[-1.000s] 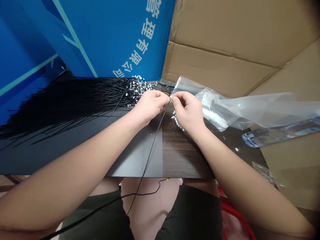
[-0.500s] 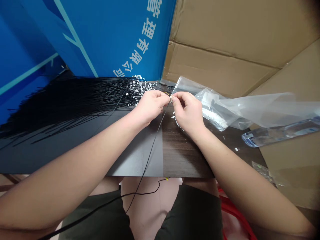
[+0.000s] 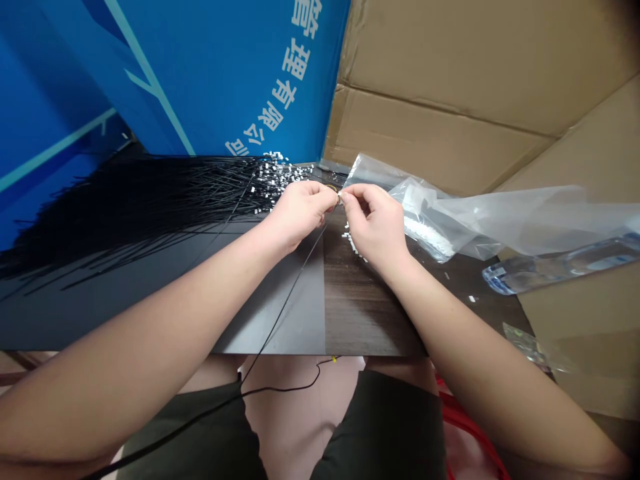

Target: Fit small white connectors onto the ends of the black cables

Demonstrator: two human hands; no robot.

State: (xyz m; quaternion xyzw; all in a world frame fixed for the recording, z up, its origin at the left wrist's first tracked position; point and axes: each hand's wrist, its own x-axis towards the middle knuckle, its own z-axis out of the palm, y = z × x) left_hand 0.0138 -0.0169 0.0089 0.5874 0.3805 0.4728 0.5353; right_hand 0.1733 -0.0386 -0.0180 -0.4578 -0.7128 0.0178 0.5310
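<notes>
My left hand (image 3: 306, 212) is closed in a pinch on a thin black wire (image 3: 286, 299), which runs down from the fingers past the table edge. Fingertip to fingertip with it, my right hand (image 3: 376, 220) pinches a small white connector-like piece (image 3: 341, 197). How wire and white piece meet is hidden by the fingers. Beyond the left hand lies a big bundle of black wires (image 3: 165, 190), many with white pieces (image 3: 274, 175) on their ends. Several loose white pieces (image 3: 351, 241) lie beside the right hand on the table.
A clear plastic bag (image 3: 425, 230) with white pieces lies right of my hands. Farther right is a clear plastic bottle (image 3: 560, 267). A blue printed panel (image 3: 210, 73) and cardboard (image 3: 450, 127) stand behind the table (image 3: 370, 313). A black cable (image 3: 200, 416) crosses my lap.
The hanging part of the thin wire has swung to the left. Both hands stay pinched together in nearly the same place.
</notes>
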